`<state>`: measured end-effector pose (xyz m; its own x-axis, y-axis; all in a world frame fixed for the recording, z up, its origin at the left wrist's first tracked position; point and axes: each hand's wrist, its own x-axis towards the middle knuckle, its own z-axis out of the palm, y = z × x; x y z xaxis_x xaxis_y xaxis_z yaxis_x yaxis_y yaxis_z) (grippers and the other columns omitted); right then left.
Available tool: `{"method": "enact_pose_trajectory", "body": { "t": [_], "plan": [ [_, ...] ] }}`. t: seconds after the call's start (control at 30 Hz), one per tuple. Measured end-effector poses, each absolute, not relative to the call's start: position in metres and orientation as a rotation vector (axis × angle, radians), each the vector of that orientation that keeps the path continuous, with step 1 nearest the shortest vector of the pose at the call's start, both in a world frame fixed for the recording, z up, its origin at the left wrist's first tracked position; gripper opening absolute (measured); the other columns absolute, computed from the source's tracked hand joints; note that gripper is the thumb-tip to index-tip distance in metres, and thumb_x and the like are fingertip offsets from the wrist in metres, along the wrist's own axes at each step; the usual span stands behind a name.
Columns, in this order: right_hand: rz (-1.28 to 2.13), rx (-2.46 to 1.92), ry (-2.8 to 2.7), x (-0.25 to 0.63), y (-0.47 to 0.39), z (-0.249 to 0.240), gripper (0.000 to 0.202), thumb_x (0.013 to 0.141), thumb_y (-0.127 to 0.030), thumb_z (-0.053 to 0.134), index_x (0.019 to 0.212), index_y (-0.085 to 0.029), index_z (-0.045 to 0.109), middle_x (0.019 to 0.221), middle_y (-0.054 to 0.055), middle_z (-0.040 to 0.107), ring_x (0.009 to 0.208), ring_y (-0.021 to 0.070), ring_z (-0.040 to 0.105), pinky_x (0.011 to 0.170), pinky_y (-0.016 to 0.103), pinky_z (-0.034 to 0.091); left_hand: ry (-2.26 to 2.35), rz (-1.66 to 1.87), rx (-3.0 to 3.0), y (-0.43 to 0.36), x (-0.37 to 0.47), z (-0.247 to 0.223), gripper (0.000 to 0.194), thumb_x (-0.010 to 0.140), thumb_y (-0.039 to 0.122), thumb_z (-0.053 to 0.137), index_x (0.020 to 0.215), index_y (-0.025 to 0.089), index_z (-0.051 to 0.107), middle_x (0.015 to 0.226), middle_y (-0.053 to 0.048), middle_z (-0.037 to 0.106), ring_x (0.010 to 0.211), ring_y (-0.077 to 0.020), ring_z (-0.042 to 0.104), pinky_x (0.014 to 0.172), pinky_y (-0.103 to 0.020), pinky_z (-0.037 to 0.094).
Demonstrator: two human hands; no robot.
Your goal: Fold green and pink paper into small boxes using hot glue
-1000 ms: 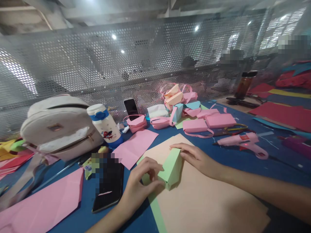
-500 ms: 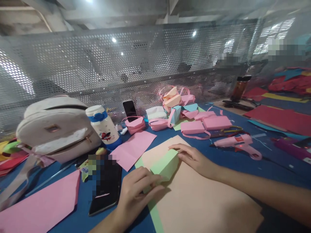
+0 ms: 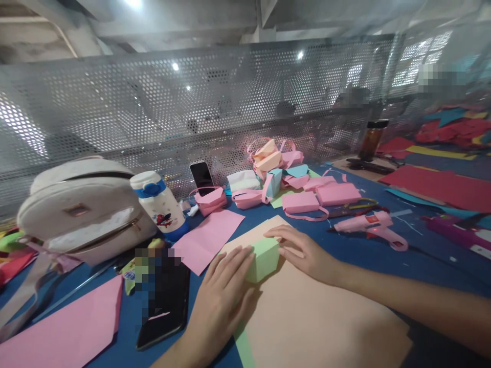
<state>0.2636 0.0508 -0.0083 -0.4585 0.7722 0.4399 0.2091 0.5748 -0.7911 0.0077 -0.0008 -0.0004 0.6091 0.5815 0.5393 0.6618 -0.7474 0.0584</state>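
A small light green folded paper box (image 3: 264, 259) rests on a stack of peach paper (image 3: 314, 322) between my hands. My left hand (image 3: 226, 291) lies over its left end, fingers together around that side. Against the right end, my right hand (image 3: 303, 250) has its fingertips at the top edge and side, so the box is held from both ends. Green paper (image 3: 245, 347) shows under the peach stack's left edge. Pink paper (image 3: 209, 237) lies just beyond my left hand.
Left are a white backpack (image 3: 84, 214), a bottle (image 3: 159, 204), a dark phone (image 3: 164, 301) and pink sheets (image 3: 72, 327). Behind are pink paper bags (image 3: 301, 202) and an upright phone (image 3: 202, 176). A pink glue gun (image 3: 370, 227) and red paper (image 3: 441, 184) lie right.
My left hand has moved up and over the left part of the green box, with its fingers now flatter. The box has turned slightly. The whole view has shifted a little.
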Motion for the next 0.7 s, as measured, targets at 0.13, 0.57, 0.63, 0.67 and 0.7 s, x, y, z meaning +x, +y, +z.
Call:
{"method": "enact_pose_trajectory", "body": {
  "t": [0.13, 0.57, 0.63, 0.67, 0.7],
  "plan": [
    [0.594, -0.741, -2.186, 0.265, 0.047, -0.007, 0.043, 0.101, -0.02, 0.041, 0.143, -0.025, 0.048, 0.144, 0.01, 0.051, 0.136, 0.0228, 0.041, 0.116, 0.046, 0.033, -1.004, -0.621, -2.66, -0.002, 0.012, -0.003, 0.058, 0.094, 0.017, 0.052, 0.15, 0.016, 0.036, 0.147, -0.012, 0.053, 0.138, -0.0292, 0.045, 0.117, -0.049, 0.03],
    [0.631, -0.765, -2.191, 0.267, 0.05, -0.011, 0.039, 0.103, -0.029, 0.044, 0.142, -0.029, 0.051, 0.143, 0.008, 0.051, 0.136, 0.0222, 0.043, 0.116, 0.044, 0.035, -1.514, -1.425, -2.712, 0.01, 0.001, -0.006, 0.034, 0.09, 0.024, 0.063, 0.123, 0.025, 0.066, 0.119, -0.007, 0.073, 0.103, -0.0223, 0.072, 0.087, -0.033, 0.06],
    [0.717, -0.765, -2.114, 0.267, 0.052, -0.012, 0.034, 0.103, -0.031, 0.047, 0.136, -0.029, 0.057, 0.139, 0.008, 0.055, 0.133, 0.0222, 0.047, 0.113, 0.043, 0.038, -1.617, -1.513, -2.7, 0.011, 0.001, -0.006, 0.032, 0.086, 0.025, 0.068, 0.118, 0.024, 0.07, 0.113, -0.006, 0.076, 0.094, -0.0215, 0.074, 0.082, -0.032, 0.062],
    [0.753, -0.758, -2.08, 0.267, 0.053, -0.012, 0.032, 0.102, -0.031, 0.048, 0.132, -0.029, 0.059, 0.137, 0.008, 0.056, 0.131, 0.0224, 0.049, 0.113, 0.042, 0.039, -1.641, -1.536, -2.707, 0.011, 0.001, -0.006, 0.031, 0.085, 0.025, 0.069, 0.116, 0.024, 0.072, 0.112, -0.006, 0.076, 0.095, -0.0221, 0.074, 0.082, -0.032, 0.062],
    [0.782, -0.753, -2.044, 0.266, 0.054, -0.012, 0.03, 0.102, -0.032, 0.049, 0.129, -0.029, 0.062, 0.135, 0.008, 0.058, 0.13, 0.0226, 0.051, 0.111, 0.042, 0.04, -1.654, -1.549, -2.716, 0.011, 0.001, -0.005, 0.03, 0.085, 0.024, 0.069, 0.114, 0.025, 0.073, 0.111, -0.006, 0.077, 0.097, -0.023, 0.074, 0.085, -0.034, 0.061]
  ]
}}
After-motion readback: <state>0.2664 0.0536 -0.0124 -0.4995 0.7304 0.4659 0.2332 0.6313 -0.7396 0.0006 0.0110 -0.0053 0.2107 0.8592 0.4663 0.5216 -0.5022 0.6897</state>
